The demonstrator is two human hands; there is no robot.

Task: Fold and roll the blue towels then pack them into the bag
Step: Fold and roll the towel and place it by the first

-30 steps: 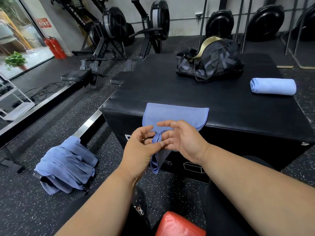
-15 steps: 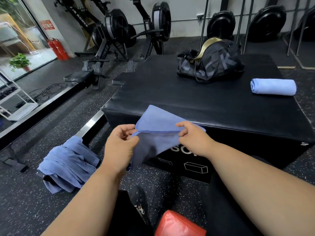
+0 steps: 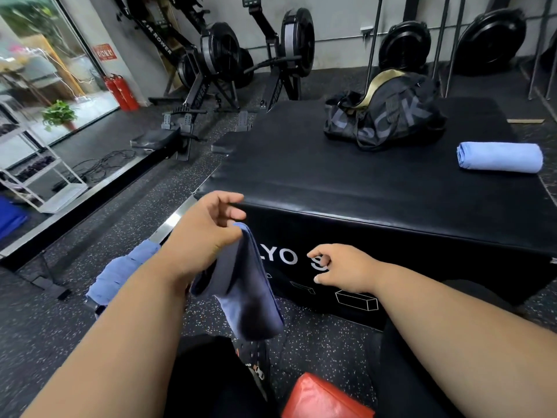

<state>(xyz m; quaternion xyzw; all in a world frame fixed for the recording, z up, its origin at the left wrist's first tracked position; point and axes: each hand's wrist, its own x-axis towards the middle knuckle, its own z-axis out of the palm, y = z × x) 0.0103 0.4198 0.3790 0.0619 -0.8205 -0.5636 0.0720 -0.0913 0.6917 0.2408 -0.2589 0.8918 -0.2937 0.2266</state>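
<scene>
A blue towel is pinched at its top edge by the left hand and hangs down in front of the black box, clear of its top surface. Half a second ago the same towel was held stretched between both hands, and one second ago it was lying partly on the near edge of the box. Now it has been released by the right hand, which is seen with loosely curled fingers just in front of the box's printed side, holding nothing. The hands are well apart.

It is judged that the towel was lifted off to be re-gripped or shaken out, so the folding of this towel is only at its start. One rolled towel is already lying on the box, to the right of the bag, which stands at the far side of the box top. A heap of more towels is waiting on the floor, left of the box.
</scene>
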